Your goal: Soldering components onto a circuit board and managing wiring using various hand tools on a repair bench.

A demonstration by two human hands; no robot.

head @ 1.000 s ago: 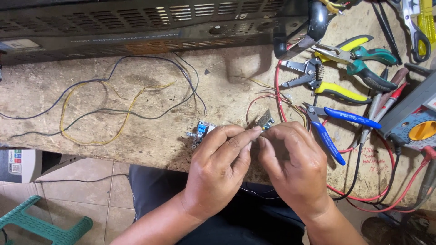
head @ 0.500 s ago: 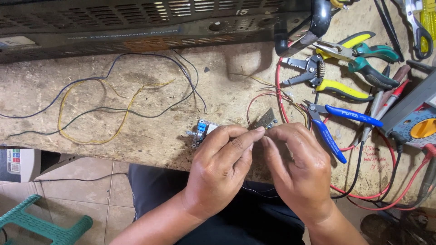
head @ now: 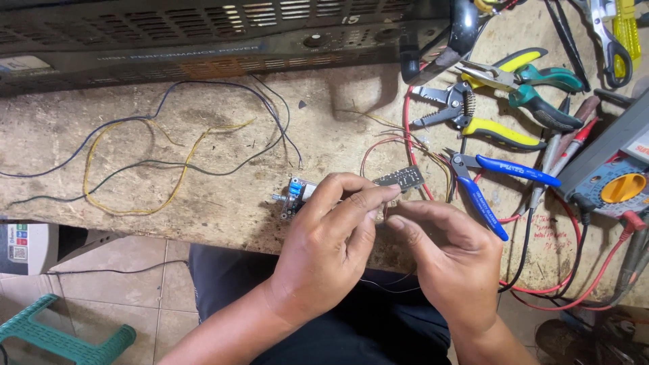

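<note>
Rough and stained, the worktop (head: 223,203) carries a long black vented case (head: 203,34) along its far edge, and loose yellow and dark wires (head: 135,162) trail across the bare stretch to the left of a small circuit board (head: 400,178). That board sits just beyond the person's fingertips, near the front edge of the worktop. To the left of the board, the left hand (head: 331,250) reaches up with thumb and forefinger pressed together, pinching something thin right beside it, possibly a wire end, though it is too small to tell. Just below the board, the right hand (head: 453,260) curls with its fingers bent inward toward the same spot; what they grip is hidden. A small blue part (head: 295,190) lies left of the board, blue cutters (head: 487,189) right of it. This looks like fine wiring work on the board, calling for a steady pinch and close aim.
</note>
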